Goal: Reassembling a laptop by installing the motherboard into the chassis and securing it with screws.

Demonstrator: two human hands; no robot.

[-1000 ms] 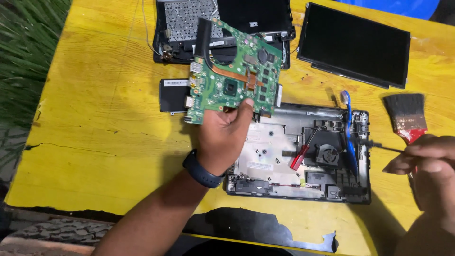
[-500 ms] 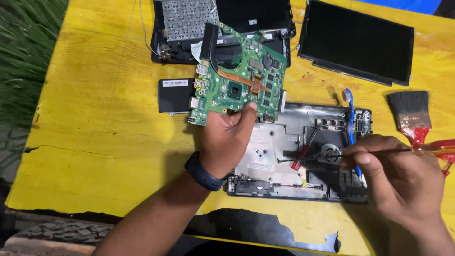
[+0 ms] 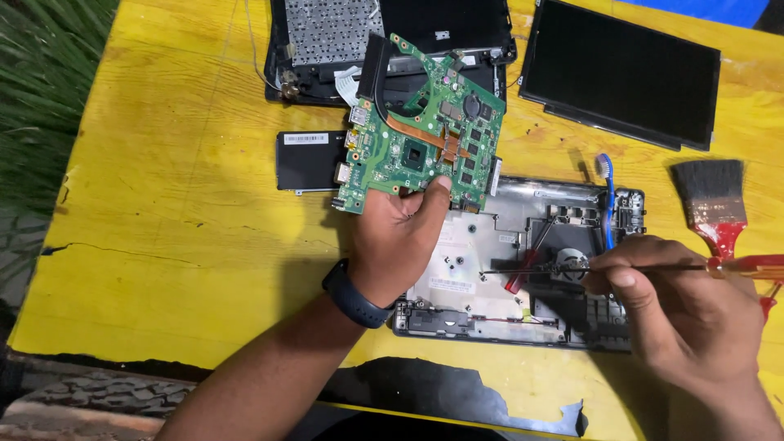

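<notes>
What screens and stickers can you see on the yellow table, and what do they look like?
Screen panel: top right of the table, flat dark rectangle, unlit.
White sticker: narrow strip on the black drive, left of the green board held in the left hand.
Pale stickers: small rectangles inside the open laptop base, beside the left hand.

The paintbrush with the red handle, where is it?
In the head view, the paintbrush lies on the yellow table at the far right, just right of the open laptop base and below the black screen panel.
</notes>
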